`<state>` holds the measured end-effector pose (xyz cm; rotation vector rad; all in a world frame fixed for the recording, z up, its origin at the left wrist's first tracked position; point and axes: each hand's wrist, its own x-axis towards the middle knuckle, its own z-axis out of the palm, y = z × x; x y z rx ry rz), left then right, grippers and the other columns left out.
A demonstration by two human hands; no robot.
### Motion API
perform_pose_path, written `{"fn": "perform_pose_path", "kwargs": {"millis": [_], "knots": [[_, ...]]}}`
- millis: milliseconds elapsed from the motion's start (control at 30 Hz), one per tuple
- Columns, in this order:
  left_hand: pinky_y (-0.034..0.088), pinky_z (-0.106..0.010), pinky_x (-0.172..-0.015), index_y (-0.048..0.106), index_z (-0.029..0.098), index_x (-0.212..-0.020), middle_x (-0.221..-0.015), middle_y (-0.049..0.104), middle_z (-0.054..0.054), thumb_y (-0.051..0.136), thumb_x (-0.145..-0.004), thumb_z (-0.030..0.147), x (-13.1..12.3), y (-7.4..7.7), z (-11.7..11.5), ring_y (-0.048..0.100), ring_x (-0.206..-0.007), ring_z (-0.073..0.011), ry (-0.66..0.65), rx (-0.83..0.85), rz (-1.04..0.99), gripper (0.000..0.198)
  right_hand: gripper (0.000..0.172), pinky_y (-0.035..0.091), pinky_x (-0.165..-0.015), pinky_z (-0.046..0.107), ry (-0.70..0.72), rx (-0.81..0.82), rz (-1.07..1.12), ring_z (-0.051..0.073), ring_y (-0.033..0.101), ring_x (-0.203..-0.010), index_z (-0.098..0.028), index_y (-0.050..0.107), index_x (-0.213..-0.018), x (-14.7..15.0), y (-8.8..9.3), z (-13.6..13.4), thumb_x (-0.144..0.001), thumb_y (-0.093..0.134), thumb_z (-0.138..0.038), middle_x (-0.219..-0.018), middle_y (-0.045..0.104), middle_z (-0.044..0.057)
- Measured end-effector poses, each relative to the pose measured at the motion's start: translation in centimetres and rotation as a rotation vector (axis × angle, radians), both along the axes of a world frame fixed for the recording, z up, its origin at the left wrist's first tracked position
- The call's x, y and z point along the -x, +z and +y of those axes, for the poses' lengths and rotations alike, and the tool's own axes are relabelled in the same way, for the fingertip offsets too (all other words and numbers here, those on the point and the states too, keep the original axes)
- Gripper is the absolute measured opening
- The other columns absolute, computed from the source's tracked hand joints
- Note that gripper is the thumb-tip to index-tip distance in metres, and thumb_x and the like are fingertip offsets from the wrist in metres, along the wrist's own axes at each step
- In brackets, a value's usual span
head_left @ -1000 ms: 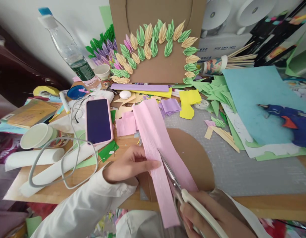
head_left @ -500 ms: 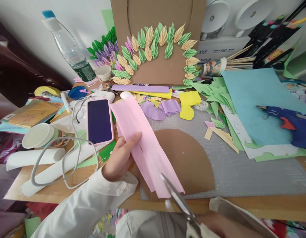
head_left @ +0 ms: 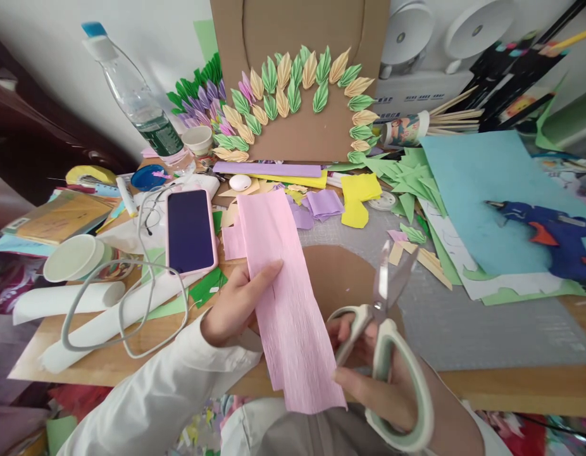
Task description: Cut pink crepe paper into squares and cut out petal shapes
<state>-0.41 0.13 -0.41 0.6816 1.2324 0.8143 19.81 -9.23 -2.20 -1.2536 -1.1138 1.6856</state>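
Scissors (head_left: 380,304) swung upright, lower right — right hand (head_left: 397,386), grip hooked round them; left hand (head_left: 231,304) pinches pink paper (head_left: 293,316), likely steadying it.

A white left sleeve (head_left: 164,380) is seen between seven and eight o'clock, loosely cut and creased in soft folds. It is ended by a wide cuff (head_left: 226,345), spread open on its lower side. Between four and five o'clock, only a strip of a white right sleeve (head_left: 493,440) is shown. At six o'clock, the lap is covered by pale cloth (head_left: 240,424), whitish on its nine o'clock side and greyer toward the middle. The left hand (head_left: 240,291) and right hand (head_left: 392,386) are uncovered.
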Motion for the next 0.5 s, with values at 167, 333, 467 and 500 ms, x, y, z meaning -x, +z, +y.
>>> {"fn": "perform_pose_path", "kwargs": {"millis": [167, 333, 467, 500], "knots": [[0.051, -0.021, -0.056, 0.072, 0.015, -0.085, -0.076, 0.071, -0.003, 0.077, -0.074, 0.038, 0.0, 0.1, 0.1, 0.062, -0.063, -0.0128, 0.014, -0.075, -0.042, 0.026, 0.020, 0.043, -0.050, 0.023, 0.064, -0.033, -0.111, 0.009, 0.047, -0.054, -0.023, 0.048, -0.084, -0.5, -0.2, 0.3, -0.080, 0.067, -0.028, -0.071, 0.053, -0.004], [0.051, -0.021, -0.059, 0.073, 0.015, -0.085, -0.077, 0.072, -0.004, 0.079, -0.072, 0.036, 0.0, 0.3, 0.4, 0.064, -0.066, -0.0142, 0.091, -0.058, -0.074, 0.024, 0.022, 0.044, -0.048, 0.023, 0.037, 0.001, -0.147, 0.010, 0.052, -0.052, -0.023, 0.045, -0.080, -1.4, -0.2, 0.6, -0.082, 0.065, -0.032, -0.068, 0.057, -0.004], [0.053, -0.027, -0.064, 0.074, 0.016, -0.088, -0.080, 0.074, -0.007, 0.074, -0.075, 0.042, 0.4, 0.3, 0.1, 0.068, -0.071, -0.0196, -0.027, -0.055, -0.237, 0.029, 0.023, 0.045, -0.050, 0.023, -0.121, 0.017, -0.193, 0.010, 0.053, -0.053, -0.023, 0.046, -0.078, -0.6, 0.0, 1.0, -0.080, 0.067, -0.032, -0.066, 0.057, -0.004], [0.054, -0.027, -0.064, 0.074, 0.016, -0.088, -0.080, 0.074, -0.007, 0.075, -0.074, 0.043, 0.4, 0.3, 0.0, 0.069, -0.071, -0.0203, -0.088, -0.048, -0.279, 0.031, 0.024, 0.045, -0.050, 0.024, -0.163, 0.006, -0.208, 0.010, 0.053, -0.052, -0.023, 0.046, -0.078, -0.3, 0.2, 1.2, -0.079, 0.068, -0.032, -0.065, 0.058, -0.004]]}}
